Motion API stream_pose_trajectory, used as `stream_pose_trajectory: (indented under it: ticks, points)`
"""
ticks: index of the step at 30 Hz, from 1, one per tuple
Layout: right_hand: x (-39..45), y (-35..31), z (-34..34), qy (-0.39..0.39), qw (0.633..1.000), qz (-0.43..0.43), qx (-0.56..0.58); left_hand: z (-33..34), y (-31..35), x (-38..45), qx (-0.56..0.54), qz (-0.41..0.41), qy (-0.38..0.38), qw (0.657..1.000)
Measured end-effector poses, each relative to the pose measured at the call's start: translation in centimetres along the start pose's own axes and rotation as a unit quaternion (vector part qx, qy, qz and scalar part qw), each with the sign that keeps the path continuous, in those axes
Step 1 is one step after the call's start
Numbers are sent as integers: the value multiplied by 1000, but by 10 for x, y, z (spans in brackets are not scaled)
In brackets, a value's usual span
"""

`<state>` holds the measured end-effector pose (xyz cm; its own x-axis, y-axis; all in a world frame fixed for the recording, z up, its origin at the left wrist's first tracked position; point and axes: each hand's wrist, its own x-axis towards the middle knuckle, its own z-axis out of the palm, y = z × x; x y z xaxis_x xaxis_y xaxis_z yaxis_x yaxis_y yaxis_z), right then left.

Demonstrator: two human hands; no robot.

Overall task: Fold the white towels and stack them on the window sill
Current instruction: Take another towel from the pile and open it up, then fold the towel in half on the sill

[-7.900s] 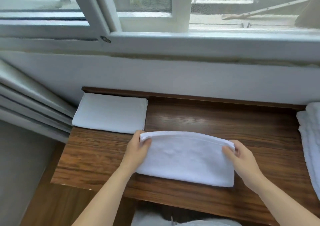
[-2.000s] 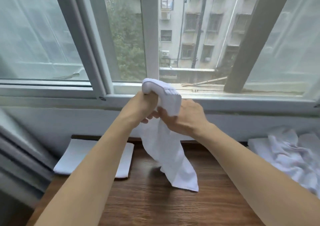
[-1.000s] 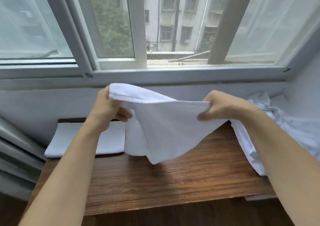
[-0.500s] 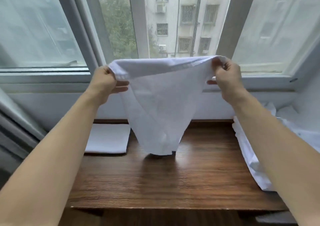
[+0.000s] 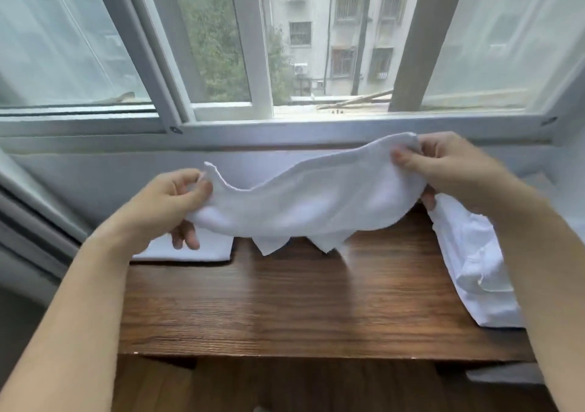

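Limp white cloth towel (image 5: 304, 202) lowered from window height, now sagging just above wooden sill surface (image 5: 304, 301); left hand (image 5: 167, 206) and right hand (image 5: 449, 171) dropped with it.

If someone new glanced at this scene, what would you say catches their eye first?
First, the white towel stretched in mid-air between the left hand and right hand, sagging above the wooden sill. Next, the folded towel lying flat at the sill's far left, partly hidden by the left hand, and the crumpled pile of towels at its right end.
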<state>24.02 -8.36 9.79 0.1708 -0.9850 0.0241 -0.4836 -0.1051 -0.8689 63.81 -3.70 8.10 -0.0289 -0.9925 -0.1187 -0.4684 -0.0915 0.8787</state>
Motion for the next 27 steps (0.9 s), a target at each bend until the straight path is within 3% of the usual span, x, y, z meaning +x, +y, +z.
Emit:
stream_pose_trajectory:
  ticks: [4, 10, 13, 16, 18, 24, 27]
  points:
    - [2, 79, 42, -80, 992, 89, -44, 45, -62, 11, 142, -117, -42, 982]
    - [2, 149, 98, -89, 988, 99, -75, 83, -123, 25, 192, -179, -40, 964]
    - [17, 161, 105, -85, 991, 104, -26, 86, -135, 33, 149, -177, -14, 973]
    - [43, 177, 115, -22, 988, 142, 56, 97, -147, 50, -20, -173, 100, 980]
    - [65, 197, 130, 22, 979, 188, 73, 105, -158, 75, -56, -185, 162, 968]
    - [135, 257, 177, 21, 954, 295, 47, 122, -210, 143, 17, -229, 94, 969]
    - [156, 243, 190, 10, 947, 320, -2, 126, -229, 159, 42, -226, 70, 971]
